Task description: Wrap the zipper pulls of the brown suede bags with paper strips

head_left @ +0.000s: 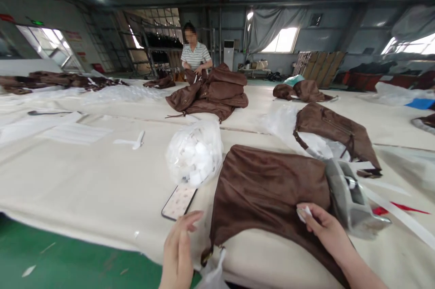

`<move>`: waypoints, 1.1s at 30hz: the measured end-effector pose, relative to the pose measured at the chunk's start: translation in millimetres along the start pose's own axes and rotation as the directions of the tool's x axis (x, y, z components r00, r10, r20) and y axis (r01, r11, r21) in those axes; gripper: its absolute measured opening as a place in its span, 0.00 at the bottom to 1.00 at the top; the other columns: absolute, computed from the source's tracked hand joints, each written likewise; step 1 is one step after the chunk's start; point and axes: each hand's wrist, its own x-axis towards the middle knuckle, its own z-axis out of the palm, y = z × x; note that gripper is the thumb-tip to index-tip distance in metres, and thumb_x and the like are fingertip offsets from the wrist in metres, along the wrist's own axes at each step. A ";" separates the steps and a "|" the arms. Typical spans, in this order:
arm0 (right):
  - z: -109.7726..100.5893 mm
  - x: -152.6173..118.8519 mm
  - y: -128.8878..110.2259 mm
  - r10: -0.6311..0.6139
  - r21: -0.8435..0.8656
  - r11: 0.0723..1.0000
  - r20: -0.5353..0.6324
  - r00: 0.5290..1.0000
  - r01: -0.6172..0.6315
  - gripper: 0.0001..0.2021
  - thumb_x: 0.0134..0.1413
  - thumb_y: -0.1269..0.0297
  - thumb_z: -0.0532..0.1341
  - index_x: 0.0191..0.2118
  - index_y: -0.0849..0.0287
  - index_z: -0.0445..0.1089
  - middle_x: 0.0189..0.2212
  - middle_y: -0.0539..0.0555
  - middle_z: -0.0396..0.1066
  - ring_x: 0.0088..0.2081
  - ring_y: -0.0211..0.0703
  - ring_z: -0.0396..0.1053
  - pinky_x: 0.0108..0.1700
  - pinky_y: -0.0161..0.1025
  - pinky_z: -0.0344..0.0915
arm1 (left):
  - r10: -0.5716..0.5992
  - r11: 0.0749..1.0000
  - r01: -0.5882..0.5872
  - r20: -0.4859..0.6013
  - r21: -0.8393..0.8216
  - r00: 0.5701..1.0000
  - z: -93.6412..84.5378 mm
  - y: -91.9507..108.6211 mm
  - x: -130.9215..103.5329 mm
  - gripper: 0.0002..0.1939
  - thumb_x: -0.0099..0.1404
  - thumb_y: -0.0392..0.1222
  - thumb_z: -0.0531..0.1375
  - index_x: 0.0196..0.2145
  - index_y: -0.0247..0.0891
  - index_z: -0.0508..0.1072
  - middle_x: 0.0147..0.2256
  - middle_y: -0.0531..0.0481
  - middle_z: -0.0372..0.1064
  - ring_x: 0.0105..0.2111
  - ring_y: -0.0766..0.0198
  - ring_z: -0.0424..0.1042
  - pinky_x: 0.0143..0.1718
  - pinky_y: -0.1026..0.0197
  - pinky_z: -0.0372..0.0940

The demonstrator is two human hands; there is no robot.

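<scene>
A brown suede-like bag (265, 185) lies flat on the table in front of me, its curved edge toward me. My right hand (324, 225) is above its right part, thumb and fingers pinching a small white piece (303, 214), too small to name. To the left of the bag, my left hand (180, 250) is held over the table edge, fingers stretched out, nothing in it. Just beyond that hand lies a phone in a patterned case (179, 202). Behind the phone sits a clear plastic bag of small white pieces (195, 155). A metal ring fitting (205, 256) shows at the bag's near left corner.
A grey tape dispenser (353, 203) stands against the bag's right side, with red strips (401, 208) beyond it. Another brown bag (336, 130) lies behind. Across the table a person (196, 55) handles a pile of brown bags (217, 89). Paper sheets (74, 131) lie left.
</scene>
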 end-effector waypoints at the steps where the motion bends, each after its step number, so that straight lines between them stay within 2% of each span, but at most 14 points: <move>1: -1.1 0.1 0.5 0.004 -0.023 1.000 0.001 1.000 -0.004 0.21 0.50 0.47 0.61 0.43 0.59 0.73 0.20 0.48 0.67 0.23 0.39 0.64 0.29 0.35 0.63 | -0.055 0.998 0.055 0.011 -0.016 0.998 -1.8 -2.5 -5.1 0.27 0.71 0.51 0.40 0.38 0.39 0.76 0.39 0.42 0.75 0.34 0.58 0.73 0.34 0.57 0.70; 4: -3.3 0.7 3.1 0.009 -0.092 0.996 0.006 1.000 -0.008 0.23 0.51 0.45 0.60 0.44 0.59 0.73 0.19 0.49 0.67 0.23 0.40 0.65 0.30 0.36 0.63 | -0.140 0.989 0.143 0.092 -0.024 0.986 -2.3 -3.5 -5.1 0.25 0.71 0.50 0.42 0.32 0.38 0.75 0.31 0.44 0.75 0.32 0.59 0.73 0.33 0.59 0.68; 8: -4.2 0.9 5.3 0.027 -0.113 0.993 0.000 1.000 -0.027 0.24 0.50 0.43 0.59 0.44 0.59 0.73 0.19 0.49 0.67 0.24 0.40 0.65 0.28 0.36 0.62 | -0.104 0.994 0.090 0.263 0.067 0.959 5.6 2.8 23.7 0.23 0.71 0.49 0.45 0.30 0.38 0.75 0.28 0.46 0.74 0.31 0.60 0.73 0.35 0.60 0.66; 11: -3.7 0.2 4.4 0.015 -0.098 0.995 -0.007 1.000 -0.016 0.24 0.51 0.44 0.59 0.44 0.59 0.73 0.19 0.48 0.67 0.23 0.40 0.65 0.28 0.36 0.62 | -0.128 0.988 0.090 0.333 0.128 0.934 18.5 2.6 44.0 0.25 0.71 0.50 0.44 0.27 0.39 0.73 0.24 0.48 0.72 0.27 0.62 0.72 0.32 0.61 0.63; 15: -1.7 -0.8 0.2 0.004 -0.053 0.999 -0.009 1.000 -0.005 0.22 0.50 0.45 0.60 0.43 0.59 0.73 0.19 0.48 0.67 0.23 0.39 0.65 0.28 0.36 0.62 | -0.128 0.973 0.051 0.345 0.223 0.930 33.2 -5.2 49.5 0.24 0.71 0.51 0.45 0.21 0.40 0.65 0.21 0.51 0.67 0.24 0.62 0.69 0.27 0.62 0.57; 18: 0.1 -0.9 -3.1 -0.003 -0.012 1.000 -0.017 1.000 0.003 0.22 0.49 0.46 0.61 0.41 0.59 0.73 0.19 0.47 0.66 0.22 0.39 0.64 0.27 0.36 0.62 | -0.091 0.974 0.009 0.353 0.228 0.931 34.2 -10.2 46.0 0.22 0.70 0.50 0.46 0.20 0.41 0.62 0.21 0.52 0.67 0.25 0.62 0.69 0.27 0.62 0.57; 26: 3.5 -0.5 -3.4 -0.006 0.055 0.998 -0.002 1.000 0.006 0.22 0.49 0.44 0.61 0.40 0.59 0.73 0.20 0.46 0.65 0.22 0.38 0.62 0.27 0.35 0.61 | -0.084 0.979 0.009 0.360 0.206 0.929 31.5 -14.7 44.8 0.20 0.69 0.51 0.47 0.24 0.42 0.67 0.24 0.51 0.71 0.27 0.60 0.72 0.30 0.62 0.60; 33: 4.0 0.3 -2.0 0.007 0.044 0.999 -0.003 1.000 -0.007 0.25 0.49 0.41 0.60 0.40 0.59 0.72 0.22 0.47 0.66 0.23 0.38 0.63 0.28 0.36 0.61 | -0.083 0.980 0.010 0.359 0.200 0.929 32.4 -14.5 45.3 0.20 0.68 0.51 0.47 0.24 0.42 0.68 0.24 0.51 0.71 0.28 0.59 0.72 0.30 0.61 0.61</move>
